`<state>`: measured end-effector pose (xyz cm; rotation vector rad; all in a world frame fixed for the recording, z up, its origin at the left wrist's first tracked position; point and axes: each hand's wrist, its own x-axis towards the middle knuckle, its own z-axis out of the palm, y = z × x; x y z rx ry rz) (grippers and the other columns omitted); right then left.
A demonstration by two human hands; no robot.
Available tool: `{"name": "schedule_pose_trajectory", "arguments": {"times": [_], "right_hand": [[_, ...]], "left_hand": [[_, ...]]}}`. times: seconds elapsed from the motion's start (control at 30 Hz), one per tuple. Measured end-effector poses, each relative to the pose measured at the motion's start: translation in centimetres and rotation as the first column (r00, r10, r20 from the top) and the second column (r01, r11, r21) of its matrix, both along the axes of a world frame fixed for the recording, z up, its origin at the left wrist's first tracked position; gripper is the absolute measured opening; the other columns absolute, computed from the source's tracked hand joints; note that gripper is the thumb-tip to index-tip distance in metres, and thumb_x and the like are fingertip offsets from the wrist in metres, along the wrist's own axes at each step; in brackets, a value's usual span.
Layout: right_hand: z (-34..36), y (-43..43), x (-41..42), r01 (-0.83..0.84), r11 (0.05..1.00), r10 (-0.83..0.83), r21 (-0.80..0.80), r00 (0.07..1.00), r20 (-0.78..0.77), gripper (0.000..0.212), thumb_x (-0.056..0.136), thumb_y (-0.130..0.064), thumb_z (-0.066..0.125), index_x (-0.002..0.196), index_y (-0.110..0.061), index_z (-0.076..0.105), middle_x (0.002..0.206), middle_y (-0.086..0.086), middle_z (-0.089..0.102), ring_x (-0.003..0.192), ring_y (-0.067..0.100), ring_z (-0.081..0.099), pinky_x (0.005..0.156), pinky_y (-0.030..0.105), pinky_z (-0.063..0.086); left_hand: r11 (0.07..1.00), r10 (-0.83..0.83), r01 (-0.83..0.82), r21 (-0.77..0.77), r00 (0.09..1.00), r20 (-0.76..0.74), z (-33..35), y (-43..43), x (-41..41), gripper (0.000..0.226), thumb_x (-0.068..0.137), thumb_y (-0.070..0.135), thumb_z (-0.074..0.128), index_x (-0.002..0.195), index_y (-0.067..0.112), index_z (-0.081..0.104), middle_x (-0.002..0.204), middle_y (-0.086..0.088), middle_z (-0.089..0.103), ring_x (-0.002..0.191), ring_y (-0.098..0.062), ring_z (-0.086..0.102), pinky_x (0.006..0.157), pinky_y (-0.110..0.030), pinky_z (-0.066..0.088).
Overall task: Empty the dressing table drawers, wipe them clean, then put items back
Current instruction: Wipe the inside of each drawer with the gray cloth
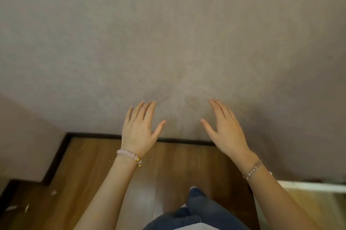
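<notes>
Hands raised toward wall [168,33]: left hand [139,128], right hand [226,132], fingers [148,110] straight, slightly spread, holding nothing. No drawers in view. At lower right, white-edged furniture top [310,186], possibly dressing table; blurred. If so: right of and below fingers, right hand nearer, well apart.

The wall [168,33] is showing a dull grey-beige, faintly mottled and shading darker toward the right. The skirting board [93,135] is running along it in near-black brown. The plank floor [89,164] is glowing warm mid-brown with darker grain streaks, and small scraps [54,192] on it are showing white. The bead bracelet [129,156] beside the left hand [138,132] is showing pale pink beads with a few gold ones. The chain bracelet [252,170] beside the right hand [228,132] is gleaming silver. The jeans [202,209] are showing dark blue. At the lower right a strip [309,185] is showing white above a yellow-tan surface [309,203].
</notes>
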<state>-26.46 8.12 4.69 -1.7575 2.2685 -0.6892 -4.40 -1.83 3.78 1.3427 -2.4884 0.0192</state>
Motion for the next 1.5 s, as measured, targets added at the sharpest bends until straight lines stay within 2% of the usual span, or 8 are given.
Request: {"name": "schedule_pose_trajectory", "arguments": {"times": [0.23,0.33,0.43,0.6,0.87,1.1,1.27,1.5], "right_hand": [[0.2,-5.6,3.7,-0.371,0.929,0.371,-0.021,0.928,0.02,0.064,0.09,-0.051,0.038,0.143,-0.015,0.032,0.146,0.002,0.038,0.136,0.017,0.03,0.113,0.029,0.024],[-0.3,-7.3,6.4,-0.505,0.863,0.506,-0.019,0.863,0.017,0.067,0.087,-0.053,0.033,0.141,-0.014,0.037,0.143,0.002,0.043,0.134,0.019,0.034,0.111,0.023,0.018],[-0.3,-9.0,9.9,-0.627,0.778,0.628,-0.026,0.778,0.003,0.071,0.086,-0.055,0.029,0.143,-0.014,0.033,0.147,0.001,0.037,0.138,0.018,0.028,0.11,0.02,0.01],[-0.2,-10.7,16.1,-0.771,0.636,0.772,-0.029,0.636,0.022,0.06,0.093,-0.04,0.048,0.146,-0.02,0.027,0.151,-0.004,0.029,0.141,0.013,0.02,0.11,0.02,0.009],[-1.3,-14.1,28.6,-0.896,0.444,0.896,-0.001,0.444,0.009,0.061,0.091,-0.044,0.043,0.144,-0.016,0.032,0.149,0.0,0.035,0.14,0.017,0.026,0.115,0.028,0.017],[-0.9,-16.0,42.1,-0.943,0.331,0.944,-0.027,0.33,0.024,0.065,0.088,-0.053,0.035,0.145,-0.02,0.029,0.15,-0.004,0.032,0.14,0.012,0.023,0.115,0.026,0.017],[-0.2,-16.8,51.7,-0.974,0.222,0.975,-0.044,0.22,0.041,0.059,0.093,-0.039,0.048,0.146,-0.022,0.026,0.151,-0.006,0.029,0.14,0.009,0.019,0.113,0.021,0.014],[-1.2,-18.8,62.9,-0.998,0.057,0.997,-0.014,0.056,0.044,0.06,0.094,-0.041,0.045,0.147,-0.023,0.023,0.152,-0.005,0.027,0.141,0.01,0.019,0.114,0.027,0.019]], "left_hand": [[0.922,0.387,-0.387,-0.001,0.922,0.028,0.8,3.5,6.2,0.064,0.09,0.053,0.035,0.133,0.009,0.05,0.131,-0.008,0.056,0.128,-0.026,0.046,0.109,-0.044,0.031],[0.841,0.541,-0.541,-0.003,0.841,0.026,1.0,5.6,8.8,0.065,0.09,0.054,0.032,0.133,0.01,0.05,0.132,-0.008,0.056,0.129,-0.026,0.045,0.109,-0.044,0.028],[0.746,0.666,-0.666,-0.005,0.746,0.029,1.2,7.8,11.6,0.064,0.09,0.054,0.032,0.134,0.01,0.049,0.132,-0.008,0.055,0.129,-0.026,0.044,0.109,-0.044,0.027],[0.587,0.808,-0.81,0.007,0.586,0.051,0.9,10.6,16.1,0.066,0.089,0.056,0.03,0.134,0.011,0.048,0.131,-0.008,0.056,0.128,-0.026,0.046,0.109,-0.041,0.025],[0.408,0.913,-0.913,0.019,0.408,0.014,-0.5,11.8,25.7,0.065,0.089,0.054,0.032,0.134,0.011,0.048,0.133,-0.007,0.055,0.131,-0.024,0.043,0.11,-0.043,0.028],[0.281,0.959,-0.959,0.031,0.282,0.018,-0.3,11.8,36.2,0.065,0.089,0.054,0.033,0.134,0.011,0.048,0.132,-0.006,0.055,0.13,-0.023,0.044,0.109,-0.041,0.028],[0.206,0.978,-0.978,0.016,0.206,0.028,0.0,12.5,43.1,0.064,0.089,0.055,0.033,0.133,0.011,0.05,0.131,-0.005,0.057,0.129,-0.023,0.046,0.108,-0.042,0.031],[0.06,0.998,-0.998,0.016,0.06,-0.004,-0.6,12.1,51.5,0.063,0.089,0.052,0.036,0.133,0.009,0.05,0.131,-0.007,0.057,0.128,-0.024,0.046,0.108,-0.045,0.033]]}}
